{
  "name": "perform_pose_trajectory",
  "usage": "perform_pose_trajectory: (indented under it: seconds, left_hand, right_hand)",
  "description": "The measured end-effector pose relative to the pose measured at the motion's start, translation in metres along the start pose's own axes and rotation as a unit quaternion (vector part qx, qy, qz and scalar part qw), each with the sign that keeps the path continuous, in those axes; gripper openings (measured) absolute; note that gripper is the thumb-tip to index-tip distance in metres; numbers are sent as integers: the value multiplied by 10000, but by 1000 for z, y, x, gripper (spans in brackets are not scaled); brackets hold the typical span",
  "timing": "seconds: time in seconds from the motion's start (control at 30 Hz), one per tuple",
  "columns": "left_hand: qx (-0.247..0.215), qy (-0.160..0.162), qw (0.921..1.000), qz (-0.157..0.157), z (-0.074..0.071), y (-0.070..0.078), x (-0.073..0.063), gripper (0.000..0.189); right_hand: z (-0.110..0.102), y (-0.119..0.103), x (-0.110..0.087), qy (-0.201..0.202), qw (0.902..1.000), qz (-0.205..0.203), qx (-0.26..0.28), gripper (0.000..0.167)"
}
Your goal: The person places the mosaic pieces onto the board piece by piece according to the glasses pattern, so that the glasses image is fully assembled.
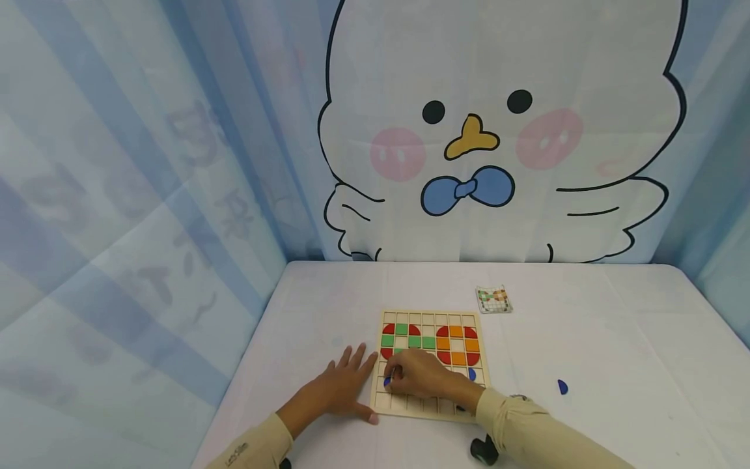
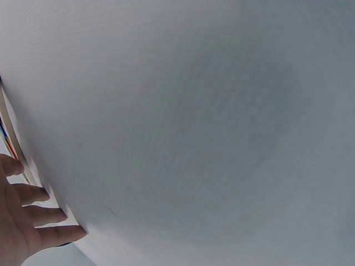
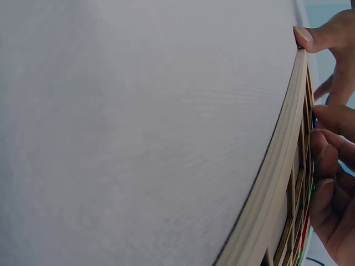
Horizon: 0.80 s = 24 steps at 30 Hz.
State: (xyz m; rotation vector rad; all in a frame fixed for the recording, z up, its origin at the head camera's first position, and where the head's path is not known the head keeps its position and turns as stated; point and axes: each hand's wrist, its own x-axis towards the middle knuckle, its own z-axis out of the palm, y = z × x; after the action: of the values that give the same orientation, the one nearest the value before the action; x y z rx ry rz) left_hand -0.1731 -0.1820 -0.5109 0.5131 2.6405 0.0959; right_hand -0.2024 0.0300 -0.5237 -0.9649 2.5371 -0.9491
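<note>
A wooden grid board (image 1: 433, 405) lies on the table, filled in part with red quarter-round, green square and orange square tiles. My left hand (image 1: 346, 384) is spread with straight fingers along the board's left edge, its thumb by the near left corner. Over the board's left columns, my right hand (image 1: 422, 374) has its fingers curled and pinches a small blue tile (image 1: 387, 382) at a cell. In the right wrist view that blue tile (image 3: 314, 119) shows between thumb and fingertip. Another blue tile (image 1: 472, 374) sits in a right-hand cell. The right hand hides some middle cells.
A loose blue tile (image 1: 562, 387) lies on the table right of the board. Behind the board's far right corner is a small pattern card (image 1: 494, 299). A black object (image 1: 484, 450) is near the right sleeve. A curtain with a cartoon bird (image 1: 469, 228) hangs behind the table.
</note>
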Motion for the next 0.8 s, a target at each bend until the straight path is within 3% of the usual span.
perform_pose_trajectory:
  seconds: [0.47,0.8]
  left_hand:
    - [-76,-7,10000,-8,-5,2,-4,119]
    - [-55,-27,9999,-98,-2,3,-3,119]
  right_hand:
    - [-2,-3,-1,-66,9999,73,-43,11]
    - [-15,12,-15,-237,9995,-153,138,21]
